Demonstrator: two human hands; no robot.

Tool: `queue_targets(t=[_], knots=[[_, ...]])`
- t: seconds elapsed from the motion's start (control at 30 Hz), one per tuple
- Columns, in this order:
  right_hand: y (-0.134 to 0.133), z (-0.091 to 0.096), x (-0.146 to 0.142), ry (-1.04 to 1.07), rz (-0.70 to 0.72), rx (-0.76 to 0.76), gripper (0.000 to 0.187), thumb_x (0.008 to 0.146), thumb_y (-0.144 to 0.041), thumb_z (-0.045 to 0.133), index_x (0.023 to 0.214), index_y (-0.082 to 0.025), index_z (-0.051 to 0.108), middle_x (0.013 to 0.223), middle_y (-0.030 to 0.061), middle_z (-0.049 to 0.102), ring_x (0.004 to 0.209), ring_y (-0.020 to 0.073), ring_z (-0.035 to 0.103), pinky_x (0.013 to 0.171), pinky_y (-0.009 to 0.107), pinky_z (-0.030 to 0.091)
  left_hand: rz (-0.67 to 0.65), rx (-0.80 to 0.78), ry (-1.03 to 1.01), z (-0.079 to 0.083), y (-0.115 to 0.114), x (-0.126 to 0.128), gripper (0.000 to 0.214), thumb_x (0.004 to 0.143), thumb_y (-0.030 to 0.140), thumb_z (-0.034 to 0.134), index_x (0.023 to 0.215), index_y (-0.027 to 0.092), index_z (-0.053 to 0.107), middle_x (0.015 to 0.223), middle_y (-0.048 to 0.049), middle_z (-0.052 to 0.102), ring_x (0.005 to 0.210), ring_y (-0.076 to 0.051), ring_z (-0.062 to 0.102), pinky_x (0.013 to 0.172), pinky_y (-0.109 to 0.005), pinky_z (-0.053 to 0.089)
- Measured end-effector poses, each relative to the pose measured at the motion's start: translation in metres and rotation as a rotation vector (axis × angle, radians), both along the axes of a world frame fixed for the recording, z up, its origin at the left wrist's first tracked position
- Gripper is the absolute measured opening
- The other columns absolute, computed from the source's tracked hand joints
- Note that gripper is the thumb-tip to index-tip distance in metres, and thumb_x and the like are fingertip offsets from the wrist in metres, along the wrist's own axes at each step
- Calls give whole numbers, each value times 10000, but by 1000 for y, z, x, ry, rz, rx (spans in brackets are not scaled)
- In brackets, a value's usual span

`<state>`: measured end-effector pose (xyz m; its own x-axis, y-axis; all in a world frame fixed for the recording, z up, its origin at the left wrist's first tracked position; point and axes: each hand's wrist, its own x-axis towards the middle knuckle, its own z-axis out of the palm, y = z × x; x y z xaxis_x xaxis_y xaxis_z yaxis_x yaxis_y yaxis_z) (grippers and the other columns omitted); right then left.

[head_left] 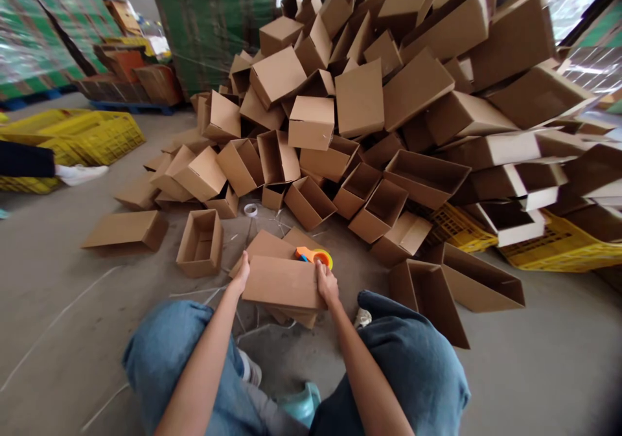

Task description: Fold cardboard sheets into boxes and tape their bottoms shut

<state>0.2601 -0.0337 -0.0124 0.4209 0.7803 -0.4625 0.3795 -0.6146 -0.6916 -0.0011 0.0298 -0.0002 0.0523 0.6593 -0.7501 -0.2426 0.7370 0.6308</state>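
Note:
Between my knees I hold a brown cardboard box (284,282) by its two ends. My left hand (241,274) grips its left end, and my right hand (326,282) grips the right end with the thumb on top. Just behind the box, near my right thumb, lies an orange tape dispenser (306,253) with a roll of yellow tape (324,258). More flat cardboard (275,244) shows beneath and behind the held box. The undersides of both hands are hidden.
A tall heap of open cardboard boxes (359,99) rises ahead and to the right. A white tape ring (250,210) lies on the floor before it. Yellow crates (104,135) stand at left beside another person's leg (26,159). Loose strapping (63,322) trails over the floor.

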Motion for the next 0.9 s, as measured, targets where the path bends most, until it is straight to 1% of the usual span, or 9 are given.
queue_targets(t=[0.1,0.23,0.33,0.43,0.53,0.6,0.63,0.77,0.9], knots=[[1,2,2,-22,-12,-4,799,830,-755,236,1283,-192,576,1194,207,636,1110,337,591,913,435,418,29,46,-112,-5,0,-7,798,897,675,148,1115,118,676,851,-149,744,869,-268,710,736,-365,556],[0,0,1,-40,-10,-21,830,830,-760,224,1303,-167,561,1193,220,635,1109,333,598,914,431,425,79,169,-198,-11,-7,-14,770,891,685,145,1219,164,608,965,-112,740,871,-241,709,774,-367,553],[-1,1,1,-43,-12,-33,830,837,-752,232,1308,-150,555,1184,228,638,1116,331,599,915,427,430,98,219,-206,-15,-14,-15,673,910,648,228,1267,189,566,996,-93,737,882,-236,707,792,-377,545],[-1,2,2,-51,-10,-33,836,835,-754,235,1288,-138,572,1195,239,630,1130,341,592,919,435,429,86,268,-204,-18,-18,-15,563,896,578,408,1241,172,590,1023,-100,733,930,-248,697,822,-379,536],[0,3,3,-42,-5,-44,841,829,-761,234,1295,-146,569,1223,241,615,1157,356,573,931,447,422,219,321,-188,-20,-19,-19,439,849,333,564,1257,173,582,1159,-86,695,1062,-217,653,931,-337,494],[0,2,3,-37,-3,-52,847,825,-766,232,1304,-150,561,1235,242,608,1169,363,564,933,453,421,287,341,-178,-21,-20,-22,486,797,188,583,1282,193,567,1272,-68,639,1162,-194,599,1007,-318,445],[0,1,3,-37,-3,-53,850,824,-768,230,1304,-150,561,1239,243,605,1173,365,561,934,456,420,286,347,-171,-22,-20,-23,515,772,147,591,1283,205,570,1316,-61,609,1205,-193,569,1035,-318,423],[1,0,3,-35,-4,-40,860,821,-771,222,1302,-144,562,1252,246,595,1180,375,554,935,463,416,240,368,-118,-27,-21,-25,538,715,110,668,1233,243,614,1396,-47,540,1286,-206,497,1072,-323,389],[1,-1,3,-34,-14,-44,860,821,-767,229,1307,-141,561,1242,248,601,1167,381,558,927,462,419,227,340,-148,-30,-22,-26,488,728,156,709,1205,221,627,1345,-70,584,1219,-209,558,1015,-320,444]])
